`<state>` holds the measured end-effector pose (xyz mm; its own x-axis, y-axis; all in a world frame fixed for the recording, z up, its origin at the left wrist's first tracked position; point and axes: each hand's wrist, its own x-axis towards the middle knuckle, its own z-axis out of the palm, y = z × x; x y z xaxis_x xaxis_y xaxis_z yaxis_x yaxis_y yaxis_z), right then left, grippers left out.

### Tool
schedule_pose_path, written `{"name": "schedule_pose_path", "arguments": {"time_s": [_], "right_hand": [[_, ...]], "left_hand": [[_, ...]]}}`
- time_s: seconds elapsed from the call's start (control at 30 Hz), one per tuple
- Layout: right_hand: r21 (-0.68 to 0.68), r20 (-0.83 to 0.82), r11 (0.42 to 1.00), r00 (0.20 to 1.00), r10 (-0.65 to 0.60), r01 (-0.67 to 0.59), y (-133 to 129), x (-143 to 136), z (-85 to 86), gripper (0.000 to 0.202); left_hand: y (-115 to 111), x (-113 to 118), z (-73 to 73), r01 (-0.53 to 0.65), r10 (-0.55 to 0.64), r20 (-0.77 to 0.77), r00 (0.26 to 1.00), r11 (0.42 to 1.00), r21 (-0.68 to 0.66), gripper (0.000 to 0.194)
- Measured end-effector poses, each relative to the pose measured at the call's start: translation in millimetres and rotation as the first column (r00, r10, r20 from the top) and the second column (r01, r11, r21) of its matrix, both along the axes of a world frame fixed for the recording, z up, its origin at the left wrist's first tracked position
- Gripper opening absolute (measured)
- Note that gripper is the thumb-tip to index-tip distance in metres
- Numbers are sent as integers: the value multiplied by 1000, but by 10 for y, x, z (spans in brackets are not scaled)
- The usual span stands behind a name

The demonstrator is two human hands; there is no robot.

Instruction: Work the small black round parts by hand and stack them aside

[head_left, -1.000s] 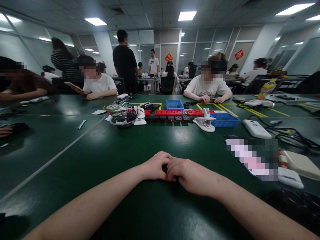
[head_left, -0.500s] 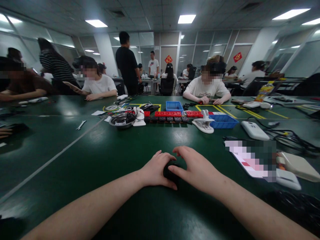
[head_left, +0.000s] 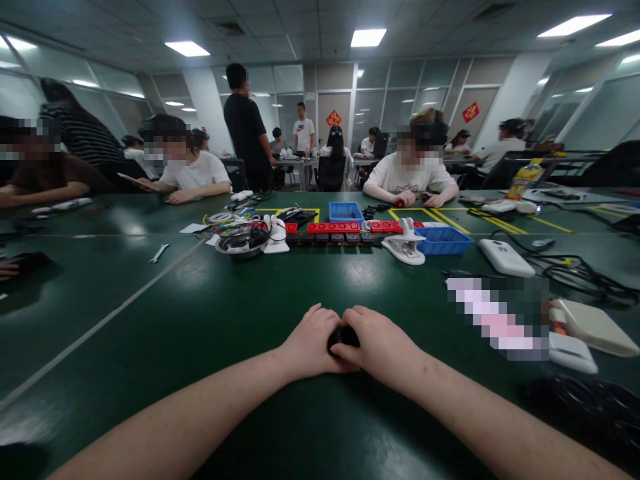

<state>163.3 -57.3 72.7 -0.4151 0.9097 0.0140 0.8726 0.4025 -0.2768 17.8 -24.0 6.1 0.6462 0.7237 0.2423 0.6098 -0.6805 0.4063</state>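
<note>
A small, round, black object (head_left: 343, 340) is at the table's middle front, partly hidden by fingers; I cannot make out its exact kind. My left hand (head_left: 316, 341) wraps round its left side, fingers curved over the back and thumb in front. From the other side my right hand (head_left: 381, 339) closes on it too, its thumb across the front and its fingertips meeting the left hand's. Both hands rest at or just above the green tabletop (head_left: 240, 413).
Farther back stand a metal bowl (head_left: 243, 243) of cables, red socket strips (head_left: 334, 228), a white clip stand (head_left: 406, 247) and a blue tray (head_left: 445, 241). A phone (head_left: 493, 320) and white cases (head_left: 573, 352) lie right. A wrench (head_left: 160, 253) lies left. A co-worker (head_left: 413, 173) sits opposite.
My right hand has come down and left, and its fingers have closed round the black object. My left hand has stayed on it. The view has shifted slightly.
</note>
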Motion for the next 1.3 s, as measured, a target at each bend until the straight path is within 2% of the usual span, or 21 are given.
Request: {"name": "schedule_pose_path", "arguments": {"time_s": [0.13,0.33,0.5,0.63,0.73,0.83,0.93,1.0,1.17,1.3], "right_hand": [[-52,-23,987,988,154,-155,13,55,72,19],[-89,-149,907,906,395,-411,-12,136,138,34],[-101,-232,855,848,476,-508,-36,94,84,31],[-105,-268,845,833,484,-525,-43,63,57,30],[-59,-320,843,810,491,-534,-64,61,109,29],[8,-346,891,835,428,-454,-89,71,192,26],[32,-262,967,931,253,-254,-96,75,218,19],[37,-174,988,973,151,-147,-88,63,183,23],[19,73,997,995,71,-72,-66,-16,45,21],[7,114,998,991,66,-67,-67,-54,32,22]], "left_hand": [[36,-19,12,39,-39,24,999,999,-18,44],[98,-98,66,196,-194,31,981,975,-109,34],[121,-117,56,228,-226,26,974,968,-102,35],[133,-112,30,245,-246,4,969,965,-89,38],[117,-112,38,233,-234,-1,972,969,-88,56],[74,-103,64,167,-168,-17,986,984,-66,73],[19,-75,93,116,-116,-40,992,993,-22,82],[-10,-51,104,104,-104,-46,994,995,-5,86],[-23,-22,82,74,-74,-33,997,997,16,61],[-4,-27,55,92,-92,-6,996,996,2,52]]}}
